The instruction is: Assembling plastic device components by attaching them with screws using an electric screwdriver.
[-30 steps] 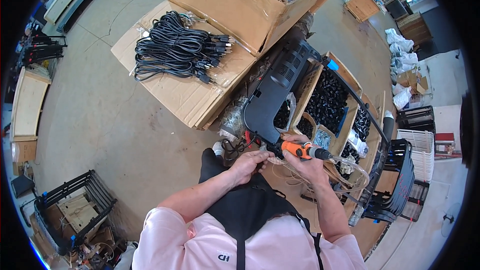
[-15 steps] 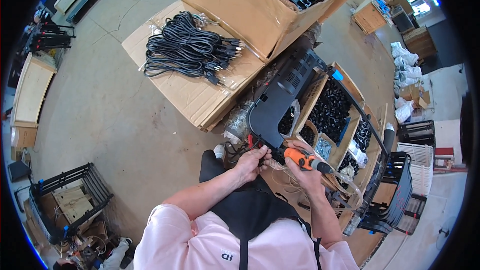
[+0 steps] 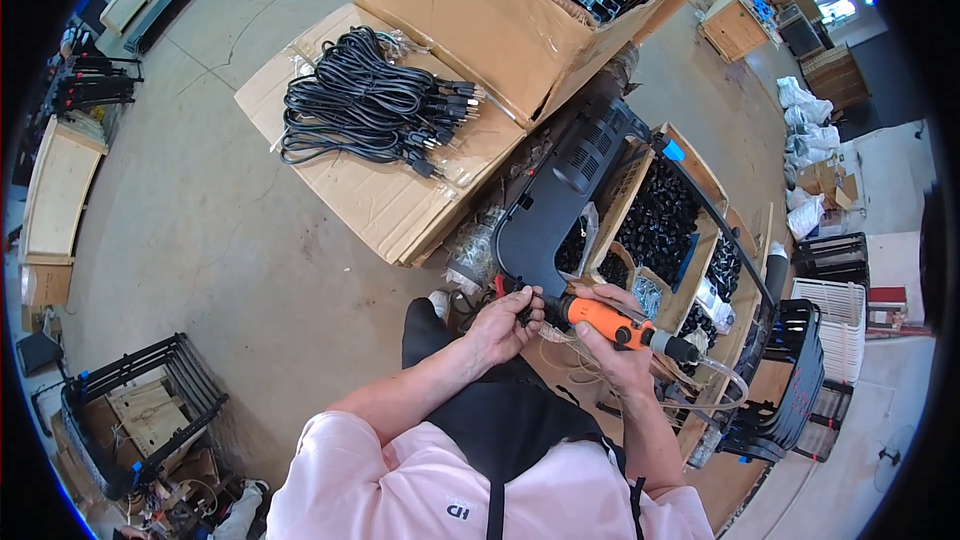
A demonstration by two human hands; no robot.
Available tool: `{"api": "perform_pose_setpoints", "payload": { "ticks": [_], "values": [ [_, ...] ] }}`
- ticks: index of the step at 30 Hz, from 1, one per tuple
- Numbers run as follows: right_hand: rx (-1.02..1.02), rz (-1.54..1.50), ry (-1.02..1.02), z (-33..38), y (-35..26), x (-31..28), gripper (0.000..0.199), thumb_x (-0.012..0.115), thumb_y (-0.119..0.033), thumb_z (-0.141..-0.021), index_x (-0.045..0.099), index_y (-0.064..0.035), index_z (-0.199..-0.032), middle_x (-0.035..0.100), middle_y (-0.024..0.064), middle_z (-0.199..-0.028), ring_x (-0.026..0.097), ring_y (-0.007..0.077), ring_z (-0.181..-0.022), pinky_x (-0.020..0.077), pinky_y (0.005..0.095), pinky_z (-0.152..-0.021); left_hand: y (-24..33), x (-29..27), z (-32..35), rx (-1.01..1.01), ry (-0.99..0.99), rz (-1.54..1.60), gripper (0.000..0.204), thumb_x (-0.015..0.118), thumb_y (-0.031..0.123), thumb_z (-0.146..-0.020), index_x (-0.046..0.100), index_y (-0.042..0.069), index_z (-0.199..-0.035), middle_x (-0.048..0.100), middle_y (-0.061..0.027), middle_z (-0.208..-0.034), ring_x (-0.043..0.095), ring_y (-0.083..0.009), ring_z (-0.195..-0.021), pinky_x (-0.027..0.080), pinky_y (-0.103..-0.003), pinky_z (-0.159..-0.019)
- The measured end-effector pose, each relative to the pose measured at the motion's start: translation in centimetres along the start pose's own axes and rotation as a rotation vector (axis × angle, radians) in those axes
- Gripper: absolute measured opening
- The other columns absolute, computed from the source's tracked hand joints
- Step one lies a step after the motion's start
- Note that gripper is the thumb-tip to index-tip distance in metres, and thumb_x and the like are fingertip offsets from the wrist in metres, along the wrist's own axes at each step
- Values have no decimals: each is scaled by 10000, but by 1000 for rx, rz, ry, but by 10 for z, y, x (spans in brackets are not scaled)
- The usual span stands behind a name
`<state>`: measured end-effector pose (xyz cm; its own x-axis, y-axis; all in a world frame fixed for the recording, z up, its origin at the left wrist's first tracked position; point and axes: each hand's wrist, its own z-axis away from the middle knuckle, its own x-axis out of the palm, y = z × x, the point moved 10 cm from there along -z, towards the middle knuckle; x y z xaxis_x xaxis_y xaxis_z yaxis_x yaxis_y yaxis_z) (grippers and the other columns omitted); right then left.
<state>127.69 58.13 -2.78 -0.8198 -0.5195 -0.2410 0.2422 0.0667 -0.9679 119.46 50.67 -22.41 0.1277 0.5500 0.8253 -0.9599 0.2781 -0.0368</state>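
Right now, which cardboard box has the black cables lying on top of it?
The flattened cardboard box on the floor, beneath the black cables; the big open box behind stands upright.

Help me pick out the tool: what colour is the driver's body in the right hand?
Bright orange, with a dark rear end; the driver shows in the head view.

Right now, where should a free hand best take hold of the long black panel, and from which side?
Probably the black panel at its bare middle, from its left long edge: the right side lies against the parts boxes, and the near end is taken by the left hand and the orange power screwdriver.
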Motion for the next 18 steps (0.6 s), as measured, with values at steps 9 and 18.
{"api": "perform_pose_setpoints", "payload": {
  "ticks": [9, 18],
  "values": [
    [-9, 52, -17, -7, -1, 17, 490, 759, -38, -862, 575, 9, -1313, 684, 144, -1268, 665, 226, -1160, 516, 366, -1045, 1, -7, -2, -20, 7, -12, 254, 505, 303, -1094, 626, 85, -1140, 623, 13, -893, 603, -119, -802, 506, -266, -731],
    [-39, 161, -76, -29, 8, 39, 497, 733, 12, -873, 550, -12, -1335, 676, 138, -1277, 652, 205, -1155, 510, 356, -1037, 8, -7, 14, -30, 30, -273, 304, 389, 261, -1127, 606, 54, -1175, 688, -65, -1016, 665, -179, -874, 563, -334, -802]
  ]
}}
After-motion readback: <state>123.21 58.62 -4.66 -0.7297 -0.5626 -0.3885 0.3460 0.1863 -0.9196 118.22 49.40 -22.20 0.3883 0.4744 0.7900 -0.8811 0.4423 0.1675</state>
